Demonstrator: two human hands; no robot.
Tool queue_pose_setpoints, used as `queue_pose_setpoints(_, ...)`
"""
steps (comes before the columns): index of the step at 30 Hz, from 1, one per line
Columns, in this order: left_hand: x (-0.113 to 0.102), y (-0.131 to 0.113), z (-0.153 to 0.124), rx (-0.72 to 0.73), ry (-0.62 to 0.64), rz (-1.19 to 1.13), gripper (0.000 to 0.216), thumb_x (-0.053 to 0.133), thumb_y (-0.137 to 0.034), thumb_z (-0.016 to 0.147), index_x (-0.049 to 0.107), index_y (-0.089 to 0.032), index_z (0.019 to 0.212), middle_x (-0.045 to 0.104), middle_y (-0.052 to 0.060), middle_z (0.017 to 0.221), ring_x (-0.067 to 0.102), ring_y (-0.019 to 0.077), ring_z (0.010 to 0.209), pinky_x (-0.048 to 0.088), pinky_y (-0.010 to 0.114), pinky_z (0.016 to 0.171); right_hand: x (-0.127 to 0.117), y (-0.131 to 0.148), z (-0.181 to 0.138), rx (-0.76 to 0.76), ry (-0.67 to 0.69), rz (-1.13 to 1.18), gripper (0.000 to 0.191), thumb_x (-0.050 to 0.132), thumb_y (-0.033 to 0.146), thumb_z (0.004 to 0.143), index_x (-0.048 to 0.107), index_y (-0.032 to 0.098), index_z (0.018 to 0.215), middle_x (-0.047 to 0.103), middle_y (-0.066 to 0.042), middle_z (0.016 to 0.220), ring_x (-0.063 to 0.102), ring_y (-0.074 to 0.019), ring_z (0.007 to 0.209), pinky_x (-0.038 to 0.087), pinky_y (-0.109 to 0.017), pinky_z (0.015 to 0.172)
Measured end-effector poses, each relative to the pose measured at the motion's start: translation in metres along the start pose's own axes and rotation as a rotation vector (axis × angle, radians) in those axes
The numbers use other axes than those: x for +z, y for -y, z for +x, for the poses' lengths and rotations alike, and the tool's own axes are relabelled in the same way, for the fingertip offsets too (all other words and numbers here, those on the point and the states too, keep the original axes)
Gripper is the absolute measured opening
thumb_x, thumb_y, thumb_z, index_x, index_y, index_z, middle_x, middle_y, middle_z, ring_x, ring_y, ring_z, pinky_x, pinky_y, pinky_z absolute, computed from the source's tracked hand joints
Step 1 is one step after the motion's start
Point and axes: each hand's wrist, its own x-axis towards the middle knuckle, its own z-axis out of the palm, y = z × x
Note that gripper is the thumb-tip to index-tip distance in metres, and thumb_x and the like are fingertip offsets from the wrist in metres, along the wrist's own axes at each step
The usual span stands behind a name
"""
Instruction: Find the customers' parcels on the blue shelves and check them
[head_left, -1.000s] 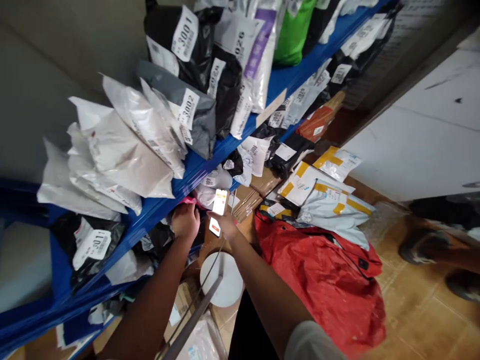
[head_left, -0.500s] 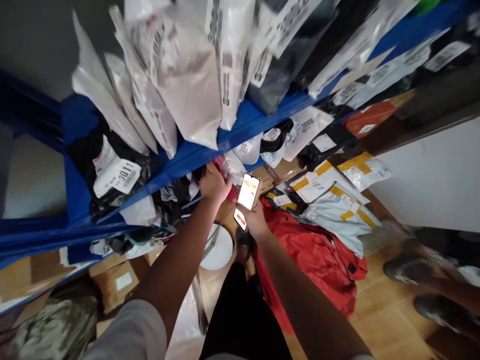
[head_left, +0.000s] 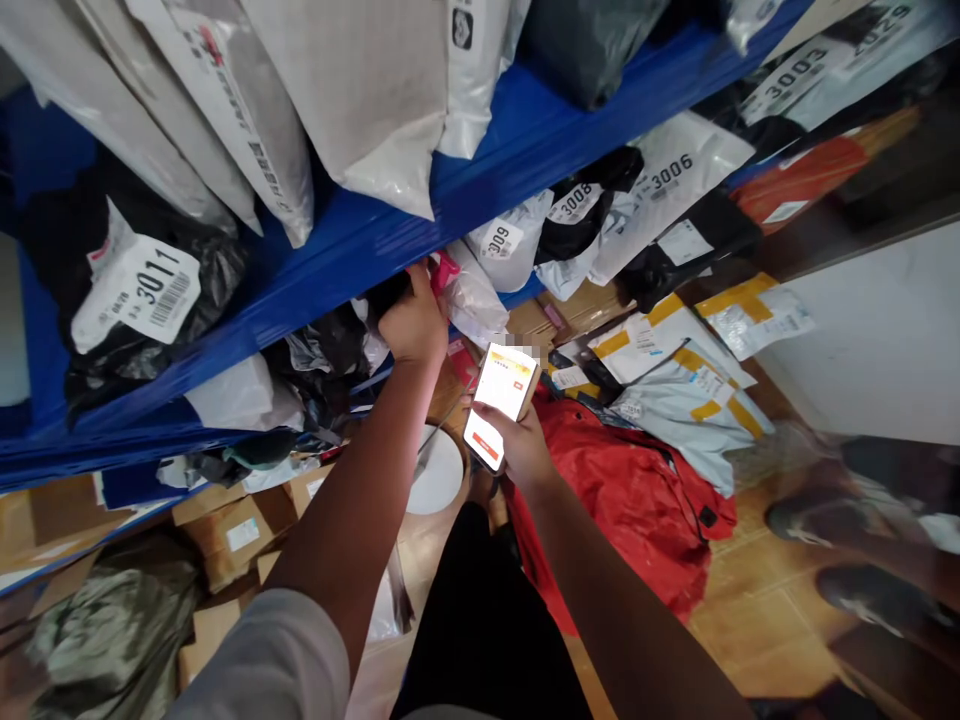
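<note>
My right hand point(head_left: 521, 440) is closed around a smartphone point(head_left: 496, 400) with a lit white screen, the thumb lying over its lower part. My left hand point(head_left: 416, 325) reaches in under the front edge of the blue shelf point(head_left: 360, 240). Its fingers are mostly hidden there, beside a bright pink package point(head_left: 444, 270) and a white plastic mailer point(head_left: 476, 300). I cannot make out whether it grips anything. Just right of these sit a white bag labelled 3009 point(head_left: 510, 240), a black bag labelled 3008 point(head_left: 574, 215) and a white bag labelled 3006 point(head_left: 671, 185).
Parcels stand on the upper shelf, including a black bag labelled 3011 point(head_left: 150, 285). A red bag point(head_left: 622, 510) lies on the floor by taped mailers point(head_left: 675, 410). A round white object point(head_left: 436, 475) and cardboard boxes point(head_left: 232, 530) are below. Another person's feet point(head_left: 817, 530) show at right.
The shelf and its parcels appear larger and nearer. My left hand has shifted slightly left and further up under the shelf edge. The phone stays in my right hand, its screen showing larger.
</note>
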Motion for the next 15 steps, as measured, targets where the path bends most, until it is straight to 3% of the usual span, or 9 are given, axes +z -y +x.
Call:
queue_pose_setpoints(4, -0.002, 0.009, -0.005, 0.096, -0.021, 0.018, 0.048, 0.039, -0.031, 0.090, 0.039, -0.020, 0.137, 0.068, 0.013, 0.104, 0.065, 0.0289, 0.091, 0.049, 0.041, 0.080, 0.005, 0.005, -0.003, 0.029, -0.003, 0.051, 0.042, 0.078, 0.031, 0.059, 0.067, 0.021, 0.099, 0.072, -0.004, 0.095, 0.066, -0.0226, 0.090, 0.051, -0.034, 0.079)
queue_pose_setpoints(9, -0.003, 0.011, -0.006, 0.132, -0.046, -0.031, 0.043, 0.041, -0.029, 0.090, 0.050, -0.023, 0.131, 0.069, 0.011, 0.106, 0.064, 0.0258, 0.093, 0.048, 0.035, 0.078, 0.012, 0.010, -0.004, 0.032, 0.005, 0.078, 0.040, 0.076, 0.028, 0.058, 0.067, 0.021, 0.096, 0.070, -0.005, 0.106, 0.066, -0.0223, 0.092, 0.050, -0.034, 0.081)
queue_pose_setpoints(15, 0.005, 0.015, -0.007, 0.188, -0.082, -0.090, 0.044, 0.039, -0.030, 0.091, 0.047, -0.026, 0.134, 0.069, 0.007, 0.102, 0.063, 0.0230, 0.086, 0.048, 0.035, 0.078, 0.010, 0.011, -0.001, 0.032, 0.000, 0.077, 0.041, 0.078, 0.027, 0.057, 0.068, 0.020, 0.095, 0.070, -0.005, 0.106, 0.066, -0.0222, 0.090, 0.052, -0.032, 0.075)
